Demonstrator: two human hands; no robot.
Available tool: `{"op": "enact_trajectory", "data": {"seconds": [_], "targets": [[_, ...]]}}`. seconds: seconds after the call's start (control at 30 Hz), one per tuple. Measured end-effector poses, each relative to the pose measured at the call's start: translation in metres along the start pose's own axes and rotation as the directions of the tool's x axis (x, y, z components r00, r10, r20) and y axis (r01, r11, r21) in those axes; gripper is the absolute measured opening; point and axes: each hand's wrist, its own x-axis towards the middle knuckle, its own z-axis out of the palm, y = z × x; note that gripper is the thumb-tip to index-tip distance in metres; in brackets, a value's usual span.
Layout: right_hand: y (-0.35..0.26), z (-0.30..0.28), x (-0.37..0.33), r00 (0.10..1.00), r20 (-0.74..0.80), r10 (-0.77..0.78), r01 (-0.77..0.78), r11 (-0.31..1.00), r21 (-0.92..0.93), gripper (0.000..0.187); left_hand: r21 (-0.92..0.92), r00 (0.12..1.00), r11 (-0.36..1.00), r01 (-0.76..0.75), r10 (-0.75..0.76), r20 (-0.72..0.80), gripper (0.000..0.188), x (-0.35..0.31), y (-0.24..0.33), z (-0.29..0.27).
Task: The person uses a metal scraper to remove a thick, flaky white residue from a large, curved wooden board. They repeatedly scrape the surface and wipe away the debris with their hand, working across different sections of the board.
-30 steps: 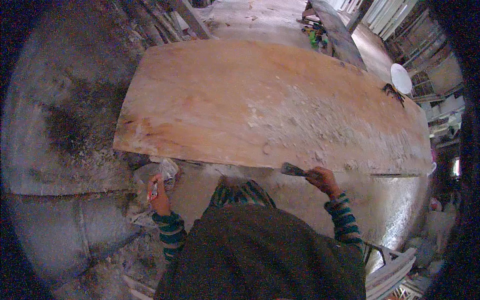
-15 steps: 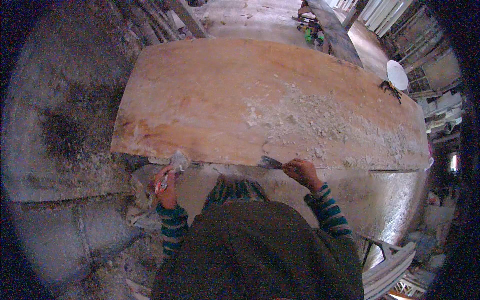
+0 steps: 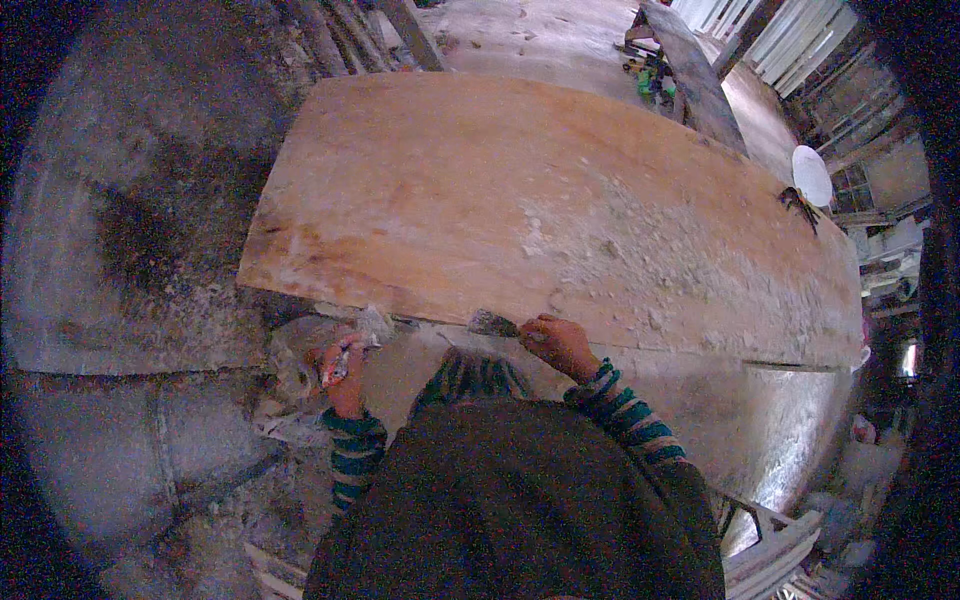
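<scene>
My right hand [image 3: 555, 345] is closed round the handle of a putty knife [image 3: 492, 323]. Its grey blade points left, at the near edge of a wooden board [image 3: 420, 180]. Farther left, my left hand [image 3: 343, 370] is closed on a thing I cannot make out, with red and white showing at the fingers. A pale whitish lump [image 3: 375, 323] sticks up just beyond that hand, against the board's near edge. Pale crumbs and flakes [image 3: 640, 240] lie scattered over the board's middle and right.
A white round disc [image 3: 811, 176] and a dark claw-shaped object [image 3: 798, 207] sit at the board's far right edge. Beyond the board stands a dark bench [image 3: 700, 80] with green items [image 3: 655, 82] beside it. White curved slats [image 3: 775, 560] lie at lower right.
My right hand has moved left along the near edge with the putty knife, closer to my left hand. The view has shifted slightly, and my left hand keeps its hold.
</scene>
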Motion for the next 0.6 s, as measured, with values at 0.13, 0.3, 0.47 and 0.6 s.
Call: {"op": "enact_trajectory", "data": {"seconds": [0.13, 0.3, 0.47, 0.6], "targets": [[0.003, -0.024, 0.000, 0.992, 0.113, 0.061, -0.052, 0.995, -0.083, 0.026, -0.249, 0.969, 0.937, 0.245, -0.247, 0.024, 0.014, -0.001, 0.025, 0.001], [0.023, -0.029, -0.009, 0.998, 0.043, 0.055, -0.054, 0.998, -0.028, 0.024, -0.306, 0.965, 0.923, 0.232, -0.258, -0.044, 0.013, 0.003, 0.036, 0.000], [-0.004, 0.006, 0.035, 0.999, -0.036, -0.005, 0.005, 1.000, -0.010, 0.023, -0.247, 0.975, 0.950, 0.191, -0.213, -0.067, 0.013, 0.006, 0.051, -0.008], [0.016, -0.028, 0.011, 0.995, 0.056, 0.085, -0.082, 0.994, -0.068, 0.022, -0.262, 0.970, 0.946, 0.189, -0.221, -0.099, 0.014, 0.006, 0.033, -0.008]]}}
